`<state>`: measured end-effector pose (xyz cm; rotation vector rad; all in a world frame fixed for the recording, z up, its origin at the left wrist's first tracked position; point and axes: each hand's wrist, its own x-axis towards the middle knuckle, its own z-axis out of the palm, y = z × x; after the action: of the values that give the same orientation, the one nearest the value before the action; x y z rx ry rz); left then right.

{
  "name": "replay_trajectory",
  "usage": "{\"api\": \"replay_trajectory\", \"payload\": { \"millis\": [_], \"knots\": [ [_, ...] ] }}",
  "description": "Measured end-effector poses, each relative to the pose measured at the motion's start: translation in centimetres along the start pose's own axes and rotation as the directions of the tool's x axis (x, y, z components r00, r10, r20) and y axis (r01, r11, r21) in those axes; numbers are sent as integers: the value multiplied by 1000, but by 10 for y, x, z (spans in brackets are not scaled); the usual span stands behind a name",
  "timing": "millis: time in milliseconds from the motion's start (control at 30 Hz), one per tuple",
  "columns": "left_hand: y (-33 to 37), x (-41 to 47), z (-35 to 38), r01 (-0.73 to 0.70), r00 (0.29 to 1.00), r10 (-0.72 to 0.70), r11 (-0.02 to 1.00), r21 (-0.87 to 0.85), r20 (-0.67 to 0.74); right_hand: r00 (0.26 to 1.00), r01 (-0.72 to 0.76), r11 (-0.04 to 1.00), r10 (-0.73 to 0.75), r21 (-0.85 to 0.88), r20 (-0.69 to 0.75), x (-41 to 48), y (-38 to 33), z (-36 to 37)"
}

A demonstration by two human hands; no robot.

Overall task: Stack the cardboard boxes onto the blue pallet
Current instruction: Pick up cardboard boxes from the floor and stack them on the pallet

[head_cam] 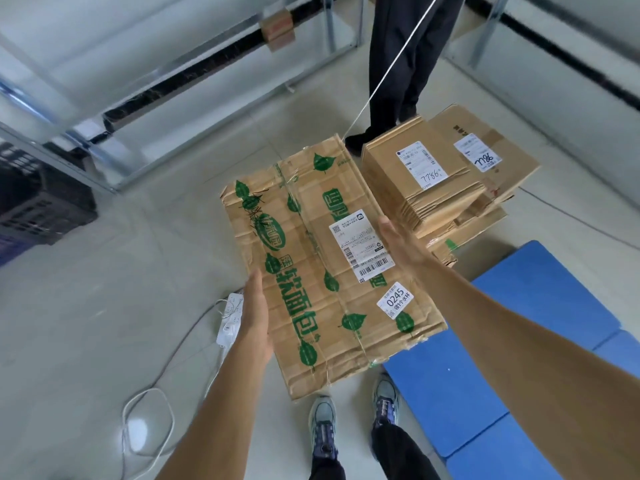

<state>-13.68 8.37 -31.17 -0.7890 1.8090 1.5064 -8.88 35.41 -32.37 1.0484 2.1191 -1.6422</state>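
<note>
Both hands — left hand (255, 317), right hand (398, 242) — are pressing flat-palmed against opposite edges of the green-printed cardboard box (329, 265) — seemingly light, creased, flimsy.

Storeroom: metal shelving (214, 60), tiled floor (104, 306), stacked cartons (443, 178).

a pale glossy tiled floor (104, 323) carries flat blue plastic pallet panels (450, 403) at four o'clock, a pile of flattened brown cardboard boxes (440, 174) at two, a white power strip (230, 318) at eight.
</note>
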Motion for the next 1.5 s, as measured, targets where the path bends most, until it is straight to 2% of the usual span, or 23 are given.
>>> {"api": "replay_trajectory", "payload": {
  "millis": [400,700,867,1000,1267,1500],
  "knots": [
    [25,-68,-11,-121,962,76,980,158,264,976,31,990,0,140,-220,-114,-3,-31],
    [15,-120,13,-185,934,81,942,278,347,924,118,954,-4,276,-381,-199,31,-64],
    [-12,-148,48,-228,907,88,924,306,411,905,65,934,94,353,-415,-237,72,-97],
    [-44,-172,83,-226,889,38,903,365,456,883,63,910,141,409,-448,-269,110,-128],
    [-100,-195,150,-229,884,-15,857,462,466,855,14,890,226,456,-467,-298,185,-175],
    [-123,-179,208,-192,880,-99,821,537,465,815,-37,840,339,541,-470,-286,232,-201]
  ]
}}
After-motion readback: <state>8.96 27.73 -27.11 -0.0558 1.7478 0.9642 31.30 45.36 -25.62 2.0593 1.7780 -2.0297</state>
